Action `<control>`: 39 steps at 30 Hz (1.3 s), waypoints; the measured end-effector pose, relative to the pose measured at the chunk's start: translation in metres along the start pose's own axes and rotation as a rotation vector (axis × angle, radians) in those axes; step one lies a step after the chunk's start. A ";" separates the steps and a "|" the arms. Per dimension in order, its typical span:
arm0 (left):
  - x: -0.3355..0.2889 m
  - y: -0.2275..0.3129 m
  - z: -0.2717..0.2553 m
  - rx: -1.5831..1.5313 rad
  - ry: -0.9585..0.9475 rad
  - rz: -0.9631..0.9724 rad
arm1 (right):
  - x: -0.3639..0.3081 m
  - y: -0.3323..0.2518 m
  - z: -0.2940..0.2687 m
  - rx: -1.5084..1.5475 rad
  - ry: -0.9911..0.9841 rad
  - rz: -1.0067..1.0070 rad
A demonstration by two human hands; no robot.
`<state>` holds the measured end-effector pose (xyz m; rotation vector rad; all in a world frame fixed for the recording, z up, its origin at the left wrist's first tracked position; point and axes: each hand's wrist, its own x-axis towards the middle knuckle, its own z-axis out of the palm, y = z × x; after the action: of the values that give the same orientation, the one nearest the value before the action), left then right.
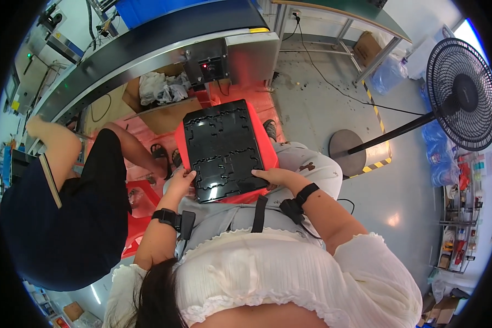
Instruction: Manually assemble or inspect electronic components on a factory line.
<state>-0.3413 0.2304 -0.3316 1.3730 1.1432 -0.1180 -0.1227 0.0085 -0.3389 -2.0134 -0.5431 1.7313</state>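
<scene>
A glossy black plastic tray (224, 143) with moulded, jigsaw-like outlines lies over my lap, tilted slightly. My left hand (181, 182) grips its near left edge, thumb on top and the other fingers mostly hidden below. At the near right edge, my right hand (272, 176) holds the tray the same way. Beneath the tray a red plastic thing (182, 146) sticks out on both sides; its full shape is hidden.
Ahead runs a conveyor (164, 41) with a control box (209, 68). Below it a cardboard box (169, 116) holds crumpled plastic bags. On the left sits another person (65, 218). A black pedestal fan (462, 94) stands right, its cord across the floor.
</scene>
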 end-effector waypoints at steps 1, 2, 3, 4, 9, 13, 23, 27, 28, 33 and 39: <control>0.002 -0.003 0.000 -0.033 0.000 0.052 | 0.005 0.005 0.000 -0.001 -0.005 0.001; 0.003 -0.004 -0.001 -0.035 0.001 0.056 | 0.009 0.008 -0.001 0.076 -0.014 0.034; 0.005 -0.005 -0.003 -0.030 -0.032 0.026 | 0.011 0.011 -0.001 0.152 -0.025 0.067; 0.004 -0.006 -0.004 -0.026 -0.065 -0.004 | 0.010 0.015 -0.002 0.149 -0.023 0.064; -0.017 0.020 0.007 0.285 -0.009 0.040 | 0.011 0.014 -0.008 -0.068 -0.022 0.011; 0.021 -0.020 -0.004 0.461 0.020 0.212 | 0.011 0.016 -0.009 -0.032 -0.053 -0.079; -0.003 -0.012 -0.007 -0.032 -0.201 -0.090 | 0.059 0.057 0.000 0.030 -0.151 -0.190; -0.013 -0.004 0.000 0.039 -0.104 -0.021 | 0.017 0.023 -0.001 -0.080 -0.169 -0.064; -0.001 -0.011 0.001 0.267 -0.051 0.026 | 0.018 0.024 0.000 -0.167 -0.085 -0.075; -0.026 0.038 0.006 0.717 -0.171 0.312 | -0.027 -0.022 -0.019 -0.492 0.095 -0.085; -0.036 0.060 -0.023 0.053 -0.208 0.071 | -0.088 -0.045 -0.056 0.588 0.249 -0.335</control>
<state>-0.3324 0.2467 -0.2602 1.4109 0.9225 -0.2357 -0.0808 -0.0065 -0.2344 -1.5758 -0.2301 1.2304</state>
